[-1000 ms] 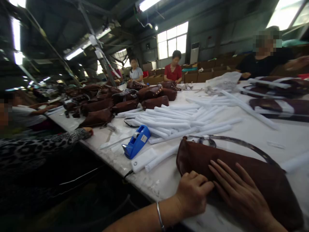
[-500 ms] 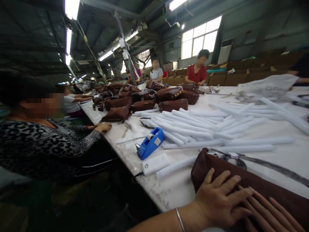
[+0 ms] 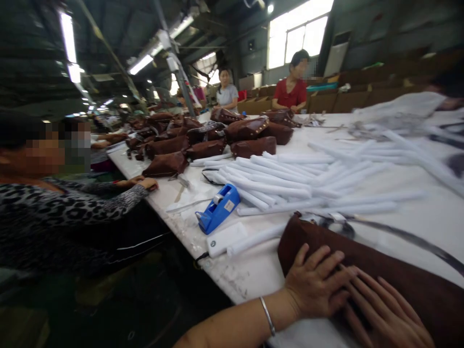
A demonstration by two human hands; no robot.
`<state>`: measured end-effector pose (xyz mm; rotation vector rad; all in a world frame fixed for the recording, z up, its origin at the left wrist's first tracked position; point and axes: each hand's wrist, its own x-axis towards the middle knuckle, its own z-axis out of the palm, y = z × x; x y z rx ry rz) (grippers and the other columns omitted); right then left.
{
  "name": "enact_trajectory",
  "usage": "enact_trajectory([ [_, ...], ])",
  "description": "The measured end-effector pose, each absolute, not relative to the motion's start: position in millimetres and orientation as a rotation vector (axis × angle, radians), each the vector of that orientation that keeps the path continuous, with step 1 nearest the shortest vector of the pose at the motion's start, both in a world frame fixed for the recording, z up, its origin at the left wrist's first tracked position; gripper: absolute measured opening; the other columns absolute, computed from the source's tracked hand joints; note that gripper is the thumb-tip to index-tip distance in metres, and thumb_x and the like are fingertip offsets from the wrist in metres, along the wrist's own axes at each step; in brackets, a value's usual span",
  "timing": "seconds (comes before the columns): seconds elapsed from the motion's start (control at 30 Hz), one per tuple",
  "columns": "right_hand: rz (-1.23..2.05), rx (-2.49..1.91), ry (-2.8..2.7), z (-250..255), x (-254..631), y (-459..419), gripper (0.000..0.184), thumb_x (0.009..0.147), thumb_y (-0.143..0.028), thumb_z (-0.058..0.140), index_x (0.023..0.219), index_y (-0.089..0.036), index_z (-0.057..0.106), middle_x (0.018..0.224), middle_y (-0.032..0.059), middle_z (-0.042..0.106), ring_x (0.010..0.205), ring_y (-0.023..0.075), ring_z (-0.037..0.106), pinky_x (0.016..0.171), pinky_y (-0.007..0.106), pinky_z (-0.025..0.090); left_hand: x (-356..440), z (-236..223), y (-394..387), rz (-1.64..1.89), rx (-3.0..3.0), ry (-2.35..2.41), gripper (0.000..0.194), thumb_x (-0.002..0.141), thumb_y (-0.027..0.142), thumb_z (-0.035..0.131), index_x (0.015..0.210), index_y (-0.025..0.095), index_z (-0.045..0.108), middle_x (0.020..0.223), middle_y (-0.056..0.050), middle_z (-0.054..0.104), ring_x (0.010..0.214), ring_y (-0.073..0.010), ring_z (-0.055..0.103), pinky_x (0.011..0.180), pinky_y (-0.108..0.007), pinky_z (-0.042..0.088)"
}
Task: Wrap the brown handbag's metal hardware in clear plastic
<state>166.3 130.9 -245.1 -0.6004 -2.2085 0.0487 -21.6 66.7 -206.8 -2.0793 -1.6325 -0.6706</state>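
Observation:
A dark brown leather bag (image 3: 395, 280) lies flat on the white table (image 3: 261, 270) in front of me, with its dark strap (image 3: 406, 237) trailing to the right. My left hand (image 3: 317, 285), a bangle on its wrist, rests flat on the bag's near left end with fingers spread. My right hand (image 3: 386, 314) lies flat on the bag just to the right, its fingertips partly under the left hand's fingers. Neither hand grips anything.
A blue tape dispenser (image 3: 217, 214) and a white block (image 3: 226, 239) sit near the table edge. Several rolled white paper tubes (image 3: 290, 186) cover the middle. More brown bags (image 3: 203, 140) are piled farther back. A person in a leopard-print top (image 3: 61, 212) sits at left; other people sit beyond.
My left hand opened from a loose fist and now lies flat over the right hand's fingertips. The view swung left, bringing the seated person at left into sight.

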Motion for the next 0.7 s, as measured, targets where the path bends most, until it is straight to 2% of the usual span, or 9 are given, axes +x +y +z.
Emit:
enact_trajectory([
  [0.07,0.015,-0.644,-2.252,-220.0,162.8,124.3,0.065,0.09,-0.032,0.058,0.152,-0.033,0.038,0.143,0.0027,0.057,0.123,0.0308,0.06,0.117,0.052,0.034,-20.3,-201.6,65.8,-0.733,-2.135,-1.653,0.051,0.098,0.047,0.043,0.147,0.034,0.044,0.157,0.003,0.04,0.147,-0.0239,0.033,0.119,-0.052,0.027],
  [0.13,-0.145,-0.529,-2.389,-199.0,161.0,122.0,0.062,0.09,-0.026,0.059,0.149,-0.024,0.044,0.137,0.0076,0.062,0.123,0.0271,0.06,0.115,0.045,0.038,-17.7,-192.0,66.3,-0.784,-2.197,-1.728,0.049,0.099,0.042,0.044,0.147,0.032,0.044,0.155,0.001,0.043,0.145,-0.0232,0.036,0.12,-0.051,0.025],
  [0.23,-0.165,-0.643,-2.456,-184.3,161.7,123.1,0.047,0.091,-0.024,0.055,0.137,-0.016,0.057,0.139,0.0116,0.06,0.132,0.0273,0.052,0.115,0.047,0.037,-13.3,-180.1,71.2,-0.876,-2.238,-1.862,0.044,0.102,0.033,0.041,0.145,0.029,0.048,0.155,0.0,0.044,0.146,-0.0214,0.035,0.122,-0.049,0.024],
  [0.3,-0.133,-0.678,-2.465,-184.8,161.3,122.9,0.042,0.092,-0.025,0.053,0.132,-0.016,0.061,0.139,0.0098,0.06,0.135,0.0267,0.048,0.117,0.048,0.034,-10.6,-180.1,74.7,-0.922,-2.219,-1.886,0.045,0.102,0.029,0.039,0.146,0.027,0.046,0.155,-0.002,0.044,0.146,-0.022,0.034,0.122,-0.05,0.022],
  [0.43,-0.062,-0.673,-2.447,-191.9,158.7,118.9,0.038,0.09,-0.027,0.054,0.125,-0.015,0.065,0.139,0.01,0.061,0.137,0.0266,0.047,0.119,0.049,0.033,-6.9,-196.0,76.7,-0.942,-2.139,-1.801,0.046,0.101,0.032,0.041,0.147,0.027,0.046,0.155,-0.005,0.043,0.147,-0.0274,0.032,0.122,-0.055,0.015],
  [0.57,-0.002,-0.591,-2.317,-168.1,166.8,111.7,0.034,0.09,-0.019,0.053,0.121,-0.02,0.067,0.127,0.0075,0.069,0.126,0.0231,0.058,0.114,0.047,0.041,-7.1,-205.9,77.2,-0.886,-2.147,-1.782,0.049,0.1,0.037,0.044,0.148,0.028,0.045,0.158,-0.006,0.038,0.148,-0.0298,0.032,0.122,-0.057,0.014],
  [0.63,-0.062,-0.695,-2.144,-144.2,175.0,105.9,0.04,0.092,-0.014,0.051,0.128,-0.024,0.063,0.125,0.0052,0.07,0.126,0.0229,0.059,0.115,0.049,0.039,-6.9,-204.4,78.0,-0.891,-2.131,-1.795,0.048,0.1,0.037,0.046,0.146,0.028,0.047,0.157,-0.006,0.04,0.147,-0.0297,0.033,0.122,-0.057,0.014],
  [0.7,-0.169,-0.928,-1.975,-126.8,182.5,101.1,0.048,0.095,-0.016,0.049,0.142,-0.025,0.052,0.138,0.0067,0.061,0.135,0.0287,0.049,0.118,0.056,0.03,-5.8,-201.6,78.6,-0.913,-2.105,-1.814,0.046,0.099,0.035,0.047,0.145,0.028,0.049,0.156,-0.006,0.042,0.147,-0.029,0.034,0.122,-0.057,0.016],
])
